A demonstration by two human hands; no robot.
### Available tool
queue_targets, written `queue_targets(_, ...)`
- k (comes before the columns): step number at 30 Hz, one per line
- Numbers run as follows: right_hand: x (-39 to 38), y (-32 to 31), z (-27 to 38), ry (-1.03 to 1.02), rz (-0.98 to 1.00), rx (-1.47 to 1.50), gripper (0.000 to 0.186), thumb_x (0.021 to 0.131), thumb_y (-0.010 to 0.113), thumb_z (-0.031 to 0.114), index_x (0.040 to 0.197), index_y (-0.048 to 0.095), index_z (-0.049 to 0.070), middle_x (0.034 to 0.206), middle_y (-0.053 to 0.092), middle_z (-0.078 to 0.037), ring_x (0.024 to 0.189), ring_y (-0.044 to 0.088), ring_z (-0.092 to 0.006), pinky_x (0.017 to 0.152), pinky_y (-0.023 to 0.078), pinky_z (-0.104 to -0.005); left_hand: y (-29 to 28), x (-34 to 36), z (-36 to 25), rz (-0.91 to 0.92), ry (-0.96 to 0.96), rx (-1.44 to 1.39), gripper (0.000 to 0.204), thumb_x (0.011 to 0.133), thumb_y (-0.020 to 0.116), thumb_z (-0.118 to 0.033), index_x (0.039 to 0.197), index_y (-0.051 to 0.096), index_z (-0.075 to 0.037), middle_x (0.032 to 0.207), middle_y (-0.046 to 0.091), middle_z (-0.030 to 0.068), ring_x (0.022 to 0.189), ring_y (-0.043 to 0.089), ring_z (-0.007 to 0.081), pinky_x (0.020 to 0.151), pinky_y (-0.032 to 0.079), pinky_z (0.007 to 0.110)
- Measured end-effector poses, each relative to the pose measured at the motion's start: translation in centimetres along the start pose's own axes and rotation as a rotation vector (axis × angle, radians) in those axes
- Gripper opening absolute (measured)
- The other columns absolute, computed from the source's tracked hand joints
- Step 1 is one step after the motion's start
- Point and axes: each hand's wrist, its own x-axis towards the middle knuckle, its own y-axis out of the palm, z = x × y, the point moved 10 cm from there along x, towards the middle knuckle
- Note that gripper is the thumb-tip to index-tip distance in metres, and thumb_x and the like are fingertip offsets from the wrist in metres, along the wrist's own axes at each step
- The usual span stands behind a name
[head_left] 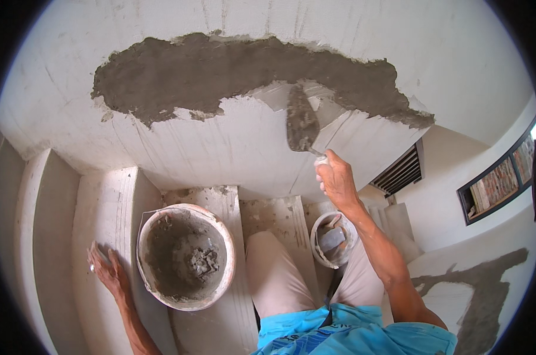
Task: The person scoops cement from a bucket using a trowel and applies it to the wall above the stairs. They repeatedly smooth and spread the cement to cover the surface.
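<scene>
My right hand [337, 182] is closed round the handle of a pointed trowel [302, 121]. The blade, smeared with grey mortar, is against the white wall [220, 139], its tip at the lower edge of a wide patch of wet grey mortar [232, 62]. My left hand [109, 269] lies on a stair step [105, 207] with its fingers spread, holding nothing. Between my left hand and my knees stands a bucket [228, 260] coated inside with mortar; a small lump of mortar [204, 261] sits in it.
Beside my right knee stands a smaller white bucket [316, 244] with tools inside. Stair steps [55, 236] rise at the left. A dark slatted vent [400, 168] and a dark-framed window [495, 186] are at the right. Another grey mortar patch [486, 302] marks the lower right surface.
</scene>
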Motion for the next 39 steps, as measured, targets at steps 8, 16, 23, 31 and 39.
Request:
queue_targets(8, -1.3, -1.4, -1.9, 0.212, -0.084, 0.232, 0.016, 0.086, 0.051, 0.019, 0.083, 0.05, 0.003, 0.066, 0.051, -0.002, 0.051, 0.044, -0.0087, 0.044, 0.038, -0.0266, -0.2, 0.0, -0.1, 0.015, -0.019, -0.005, 0.054, 0.097, 0.053, -0.028, 0.14, 0.045, 0.003, 0.145, 0.045, 0.0242, 0.139, 0.036, 0.0381, 0.115, 0.025, 0.047)
queue_targets(16, -0.5, -0.2, -3.3, 0.181, -0.029, 0.208, 0.017, 0.087, 0.051, 0.021, 0.084, 0.051, 0.005, 0.065, 0.048, -0.001, 0.051, 0.043, -0.0083, 0.043, 0.038, -0.0267, 0.5, 0.3, 0.5, 0.016, 0.003, 0.013, 0.054, 0.097, 0.052, -0.028, 0.141, 0.045, 0.002, 0.145, 0.045, 0.0234, 0.139, 0.036, 0.0381, 0.116, 0.024, 0.047)
queue_targets(23, -2.4, -1.2, -5.4, 0.258, -0.092, 0.305, 0.017, 0.086, 0.051, 0.022, 0.084, 0.051, 0.005, 0.065, 0.05, -0.002, 0.051, 0.045, -0.0098, 0.043, 0.038, -0.0275, -0.1, 0.1, 0.1, -0.015, 0.017, -0.016, 0.052, 0.094, 0.055, -0.022, 0.139, 0.047, 0.003, 0.142, 0.048, 0.0235, 0.136, 0.038, 0.0403, 0.115, 0.026, 0.048)
queue_targets(31, -2.8, -2.2, -7.2, 0.37, -0.145, 0.38, 0.016, 0.085, 0.051, 0.022, 0.085, 0.051, 0.006, 0.065, 0.049, -0.002, 0.051, 0.047, -0.011, 0.043, 0.04, -0.0287, -0.1, 0.0, -0.2, 0.013, -0.017, -0.029, 0.052, 0.095, 0.054, -0.022, 0.139, 0.046, 0.003, 0.144, 0.046, 0.0242, 0.137, 0.036, 0.0404, 0.115, 0.025, 0.049)
queue_targets(39, -2.7, -2.0, -6.7, 0.349, -0.12, 0.349, 0.016, 0.085, 0.051, 0.022, 0.087, 0.051, 0.006, 0.066, 0.05, -0.003, 0.05, 0.048, -0.0118, 0.042, 0.041, -0.0294, 0.2, 0.1, 0.7, 0.005, 0.005, -0.045, 0.052, 0.096, 0.053, -0.025, 0.14, 0.046, 0.003, 0.144, 0.046, 0.0238, 0.138, 0.036, 0.0404, 0.116, 0.023, 0.048)
